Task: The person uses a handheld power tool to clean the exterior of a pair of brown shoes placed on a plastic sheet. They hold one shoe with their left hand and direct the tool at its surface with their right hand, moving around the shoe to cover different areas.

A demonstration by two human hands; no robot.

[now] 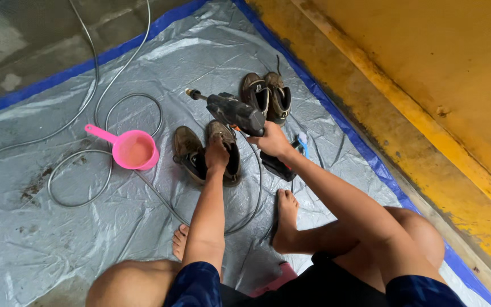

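An outdoor wash area at ground level, likely a yard or entryway of a home or small shoe-cleaning spot. A silver tarpaulin with a blue border is spread over a bare, stained concrete floor, beside a worn yellow-painted wall with a scuffed base. Wet patches and dirt marks show on the sheet. A grey hose loops across it, near a pink plastic water dipper. Two pairs of muddy brown shoes lie on the sheet, and a dark handheld spray gun is in use. The person sits barefoot on the ground.
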